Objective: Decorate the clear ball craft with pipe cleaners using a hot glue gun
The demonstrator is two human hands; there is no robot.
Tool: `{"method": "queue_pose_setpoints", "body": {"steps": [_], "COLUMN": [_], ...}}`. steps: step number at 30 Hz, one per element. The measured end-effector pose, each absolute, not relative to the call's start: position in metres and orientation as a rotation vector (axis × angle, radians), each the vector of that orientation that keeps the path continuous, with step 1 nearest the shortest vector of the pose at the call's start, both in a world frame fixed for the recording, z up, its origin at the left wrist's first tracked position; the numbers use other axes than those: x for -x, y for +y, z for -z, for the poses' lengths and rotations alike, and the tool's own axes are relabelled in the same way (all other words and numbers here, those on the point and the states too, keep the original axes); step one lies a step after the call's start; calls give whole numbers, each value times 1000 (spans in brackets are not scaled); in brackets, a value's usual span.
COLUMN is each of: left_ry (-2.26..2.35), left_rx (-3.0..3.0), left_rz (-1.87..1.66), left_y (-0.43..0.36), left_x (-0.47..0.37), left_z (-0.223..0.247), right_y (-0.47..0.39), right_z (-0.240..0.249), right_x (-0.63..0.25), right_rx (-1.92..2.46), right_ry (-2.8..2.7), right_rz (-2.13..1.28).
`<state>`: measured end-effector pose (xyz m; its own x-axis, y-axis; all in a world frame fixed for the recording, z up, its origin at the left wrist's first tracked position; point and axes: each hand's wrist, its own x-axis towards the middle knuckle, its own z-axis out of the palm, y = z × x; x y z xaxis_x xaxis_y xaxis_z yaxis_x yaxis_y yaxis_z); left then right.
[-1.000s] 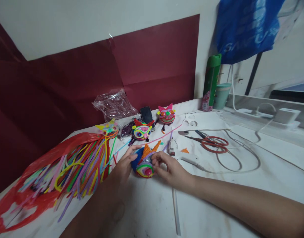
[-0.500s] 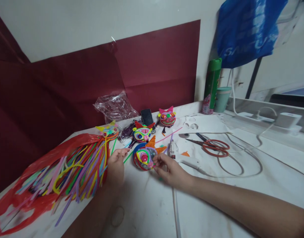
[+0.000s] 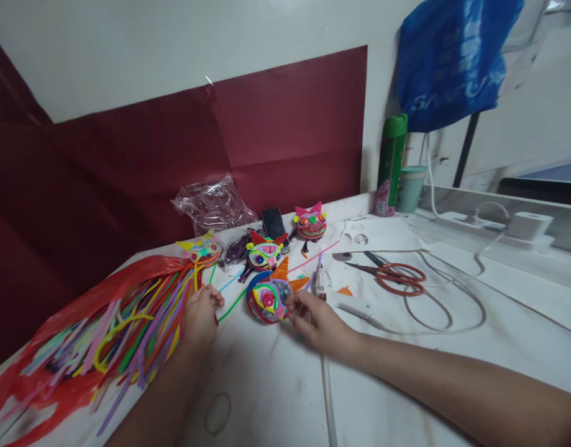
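Note:
A round craft animal head (image 3: 268,302), covered in coloured pipe cleaners with a pink eye and orange ears, rests on the table in front of me. My right hand (image 3: 312,316) pinches its right edge with thumb and fingers. To the left, my left hand (image 3: 202,312) is beside a large bunch of multicoloured pipe cleaners (image 3: 140,329) on a red plastic bag (image 3: 112,282). Its fingers are curled in; what they hold, if anything, is hidden. Finished-looking heads stand behind: one with red ears (image 3: 264,253), one pink-eared (image 3: 310,221), one yellow-eared (image 3: 200,248).
A white glue gun (image 3: 343,301) lies right of my right hand, its cord looping past orange-handled scissors (image 3: 399,276). Behind are a phone (image 3: 273,222), clear plastic wrap (image 3: 215,205), a green spray can (image 3: 391,164), a cup (image 3: 411,189) and a power strip (image 3: 471,220).
My left hand has moved left, away from the craft head to the pipe cleaner bunch, and its fingers have curled in. My right hand stays on the head. The view has shifted slightly.

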<state>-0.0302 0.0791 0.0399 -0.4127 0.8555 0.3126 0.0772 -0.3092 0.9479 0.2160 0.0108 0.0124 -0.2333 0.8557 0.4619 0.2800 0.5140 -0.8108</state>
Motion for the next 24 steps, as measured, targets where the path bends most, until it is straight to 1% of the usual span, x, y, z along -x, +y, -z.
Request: {"method": "queue_pose_setpoints", "body": {"steps": [6, 8, 11, 15, 18, 21, 24], "left_ry": [1345, 1322, 1267, 1252, 1339, 1468, 1402], "left_rx": [-1081, -1120, -1260, -1373, -1383, -1352, -1283], "left_rz": [-1828, -1756, -1506, -1309, -1231, -1212, -1267], "left_y": [78, 73, 61, 45, 36, 33, 35], "left_x": [33, 25, 7, -17, -27, -30, -26], "left_z": [-44, -46, -49, -50, -51, -54, -52], "right_y": [20, 22, 22, 18, 17, 18, 20], "right_z": [-14, -12, -7, -5, -7, -13, -24], "right_x": [-221, -222, -221, -220, -219, -221, -227], "right_rx": [1124, 1148, 1154, 1006, 894, 916, 930], "right_ry": [-1674, -1669, -1695, -1782, -1831, -1747, -1586], "right_rz": [-632, -634, -700, -735, -728, -737, -771]}}
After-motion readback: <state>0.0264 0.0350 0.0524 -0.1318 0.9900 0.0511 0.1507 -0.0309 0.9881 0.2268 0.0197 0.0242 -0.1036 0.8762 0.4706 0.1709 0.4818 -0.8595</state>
